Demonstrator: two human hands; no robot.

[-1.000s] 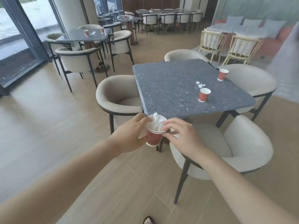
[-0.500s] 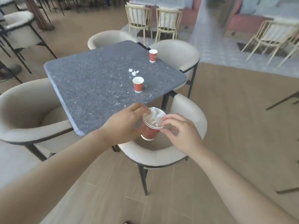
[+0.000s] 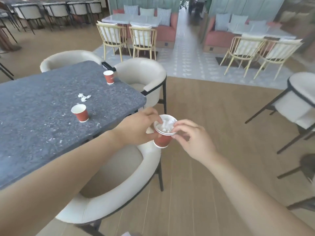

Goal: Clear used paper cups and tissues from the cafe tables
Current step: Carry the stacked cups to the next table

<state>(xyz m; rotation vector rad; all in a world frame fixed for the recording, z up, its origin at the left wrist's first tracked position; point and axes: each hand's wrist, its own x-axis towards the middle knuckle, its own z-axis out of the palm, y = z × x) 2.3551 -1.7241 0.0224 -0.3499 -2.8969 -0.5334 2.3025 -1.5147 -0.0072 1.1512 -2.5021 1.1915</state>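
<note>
The cafe has a wooden floor; a grey stone table is on my left and a cream chair below my arms; my left hand grips the stacked red cups in the air beside the table corner, crumpled tissues inside; my right hand pinches their rim; on the table stand a near cup and a far cup, tissue scraps between them.

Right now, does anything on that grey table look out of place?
Yes: crumpled tissue scraps lie loose on the grey table between the near cup and the far cup, both upright. Nothing looks spilled.
</note>
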